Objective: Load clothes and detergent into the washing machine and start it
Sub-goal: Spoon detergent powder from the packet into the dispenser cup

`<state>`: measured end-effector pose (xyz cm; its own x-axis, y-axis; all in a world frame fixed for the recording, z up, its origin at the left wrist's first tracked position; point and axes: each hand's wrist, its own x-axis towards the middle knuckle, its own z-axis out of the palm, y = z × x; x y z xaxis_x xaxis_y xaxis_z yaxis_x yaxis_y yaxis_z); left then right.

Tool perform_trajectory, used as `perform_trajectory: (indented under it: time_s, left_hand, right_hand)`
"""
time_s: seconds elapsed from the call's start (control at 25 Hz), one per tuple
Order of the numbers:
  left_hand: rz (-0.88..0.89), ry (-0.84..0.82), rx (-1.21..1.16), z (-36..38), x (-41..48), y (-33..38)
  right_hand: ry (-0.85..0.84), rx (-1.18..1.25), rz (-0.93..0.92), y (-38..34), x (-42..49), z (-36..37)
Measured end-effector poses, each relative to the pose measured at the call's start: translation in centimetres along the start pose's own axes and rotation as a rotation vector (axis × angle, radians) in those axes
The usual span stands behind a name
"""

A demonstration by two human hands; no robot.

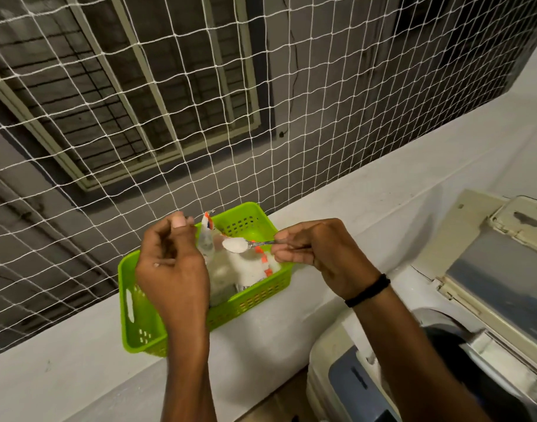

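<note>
Detergent powder (235, 245): heaped on spoon (256, 243), just left of right hand (316, 254).
Right fingers (287, 256): clamped on spoon handle.
Left hand (172, 263): pinches bag (206, 242) top.

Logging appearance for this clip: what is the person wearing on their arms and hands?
The left hand and right hand are ungloved, and no sleeves are in view. A plain black wristband circles the right wrist.
</note>
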<state>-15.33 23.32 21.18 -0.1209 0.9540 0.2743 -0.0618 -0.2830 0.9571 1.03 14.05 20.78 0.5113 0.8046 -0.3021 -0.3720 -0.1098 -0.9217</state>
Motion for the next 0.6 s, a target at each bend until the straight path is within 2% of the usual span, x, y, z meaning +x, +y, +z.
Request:
perform_trajectory:
  time_s: [0.12,0.24,0.6]
  left_hand:
    - [0.020,-0.026,-0.091,2.0,-1.7,1.0]
    - [0.023,-0.112,-0.128,4.4,-3.7,1.4]
    - [-0.127,-0.579,-0.180,13.8,-13.4,-1.1]
  right_hand:
    - [0.015,0.090,-0.027,0.1,-1.3,-2.3]
    - [0.102,0.136,-0.057,0.4,-2.9,-5.6]
    - [0.469,0.281,-0.074,2.3,-10.0,-18.5]
